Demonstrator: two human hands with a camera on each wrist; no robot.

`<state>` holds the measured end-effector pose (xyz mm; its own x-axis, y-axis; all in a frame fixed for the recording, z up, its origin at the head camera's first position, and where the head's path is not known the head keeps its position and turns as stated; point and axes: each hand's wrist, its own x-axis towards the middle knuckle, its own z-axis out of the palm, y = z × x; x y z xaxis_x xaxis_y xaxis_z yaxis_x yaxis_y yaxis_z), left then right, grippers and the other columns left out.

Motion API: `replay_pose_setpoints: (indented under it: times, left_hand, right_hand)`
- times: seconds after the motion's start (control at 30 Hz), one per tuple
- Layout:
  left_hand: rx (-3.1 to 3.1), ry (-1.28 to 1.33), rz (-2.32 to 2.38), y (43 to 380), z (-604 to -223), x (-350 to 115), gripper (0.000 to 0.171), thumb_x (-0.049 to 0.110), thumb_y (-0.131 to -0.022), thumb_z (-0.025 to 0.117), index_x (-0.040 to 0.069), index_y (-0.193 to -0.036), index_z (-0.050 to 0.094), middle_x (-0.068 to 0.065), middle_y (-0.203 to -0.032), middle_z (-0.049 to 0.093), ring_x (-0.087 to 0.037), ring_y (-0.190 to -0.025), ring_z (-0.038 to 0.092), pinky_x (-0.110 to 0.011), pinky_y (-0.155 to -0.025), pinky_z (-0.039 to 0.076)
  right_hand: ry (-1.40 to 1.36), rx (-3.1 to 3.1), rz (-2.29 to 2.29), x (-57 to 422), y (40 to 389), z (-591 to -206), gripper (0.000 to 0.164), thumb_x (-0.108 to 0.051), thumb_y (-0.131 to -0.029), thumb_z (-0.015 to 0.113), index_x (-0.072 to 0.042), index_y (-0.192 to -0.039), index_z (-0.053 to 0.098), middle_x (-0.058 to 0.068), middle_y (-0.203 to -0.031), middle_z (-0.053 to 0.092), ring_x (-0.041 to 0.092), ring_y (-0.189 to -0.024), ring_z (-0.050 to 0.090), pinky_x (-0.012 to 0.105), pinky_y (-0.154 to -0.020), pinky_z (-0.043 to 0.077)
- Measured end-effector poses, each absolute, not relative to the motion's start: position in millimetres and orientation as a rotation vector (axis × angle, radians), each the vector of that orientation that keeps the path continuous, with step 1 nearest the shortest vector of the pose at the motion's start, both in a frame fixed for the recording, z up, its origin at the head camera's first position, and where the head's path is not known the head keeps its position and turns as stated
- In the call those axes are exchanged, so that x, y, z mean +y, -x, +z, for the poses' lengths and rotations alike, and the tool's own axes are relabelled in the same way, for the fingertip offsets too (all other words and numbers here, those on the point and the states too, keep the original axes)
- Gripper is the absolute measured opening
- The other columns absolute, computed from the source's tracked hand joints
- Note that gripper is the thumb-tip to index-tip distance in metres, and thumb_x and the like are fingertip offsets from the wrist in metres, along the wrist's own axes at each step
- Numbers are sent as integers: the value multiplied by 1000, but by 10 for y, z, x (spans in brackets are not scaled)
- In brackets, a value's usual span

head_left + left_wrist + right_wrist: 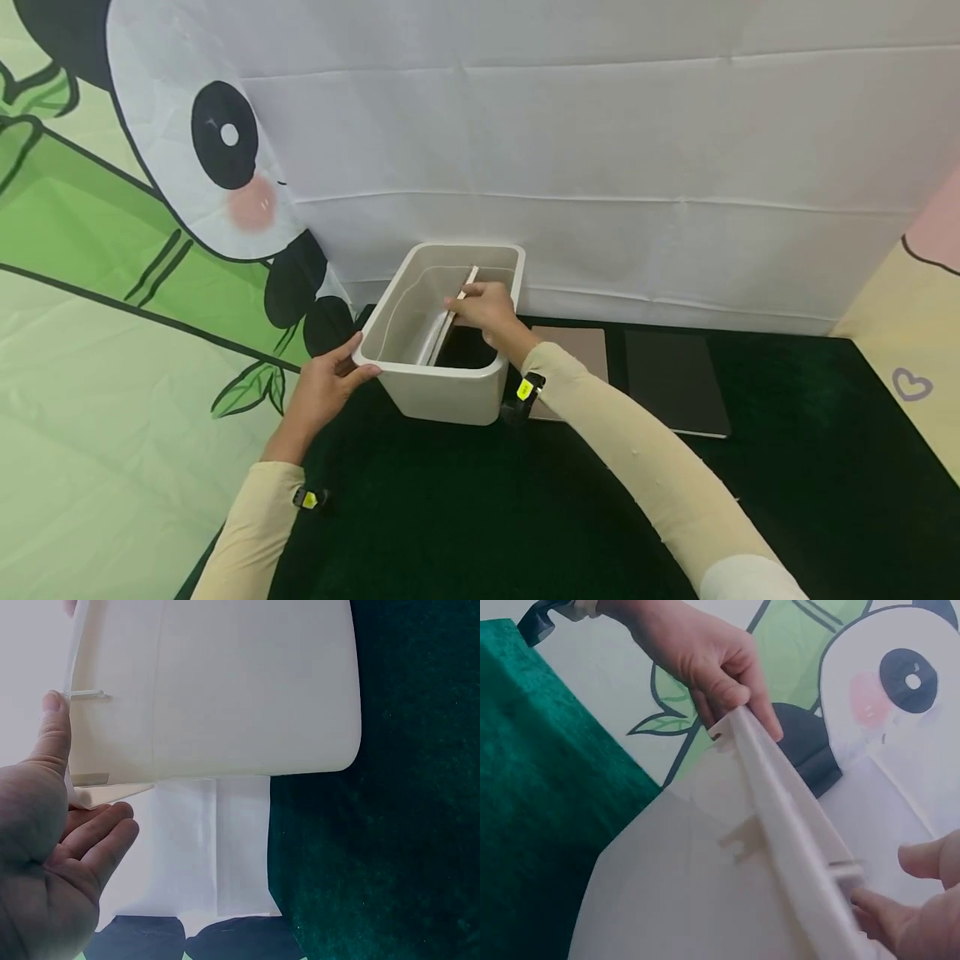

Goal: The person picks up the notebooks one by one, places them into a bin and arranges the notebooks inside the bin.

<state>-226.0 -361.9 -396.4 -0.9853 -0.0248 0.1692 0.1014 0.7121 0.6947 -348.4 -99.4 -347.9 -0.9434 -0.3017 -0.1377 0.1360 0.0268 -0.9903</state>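
Observation:
A beige plastic bin (pixel 442 392) stands on the dark green cloth, beside the fabric backdrop. My left hand (pixel 322 396) grips its rim at the near left corner, thumb at the rim and fingers outside; the left wrist view shows the same hand (pixel 67 855) at the bin wall (pixel 247 690). Reaching in over the bin's right side, my right hand (pixel 487 310) pinches the top of a thin, flat, white-edged thing (pixel 442 333), like a notebook on edge, slanting inside the bin. A dark surface (pixel 467 348) shows to its right. Its lower part is hidden by the bin wall.
Right of the bin lie a pinkish-beige notebook (pixel 588 350), partly covered by my right forearm, and a black notebook (pixel 675 383). Green cloth (pixel 450 517) covers the table. A panda-print backdrop (pixel 600 167) hangs right behind the bin and along the left.

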Motion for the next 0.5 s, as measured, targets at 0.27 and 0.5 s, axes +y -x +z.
replay_pose_setpoints:
  times: [0.27,0.5]
  left_hand:
    - [-2747,63,-1118,2271,-3975,-3631,80,45,-95,68,14,-160,34,-22,-154,47,-40,-132,56,-57,-100,50]
    - [-2739,79,-1140,2323,-4018,-3598,80,46,-94,69,16,-160,34,-21,-155,46,-39,-133,55,-57,-101,49]
  right_hand:
    - [249,2060,-1975,-603,3422,-3322,46,-16,-100,68,0,-141,57,20,-141,59,35,-124,64,38,-103,53]
    - [558,2183,-1841,174,3438,-3444,54,-26,-102,65,-6,-150,51,15,-151,52,30,-137,53,41,-108,50]
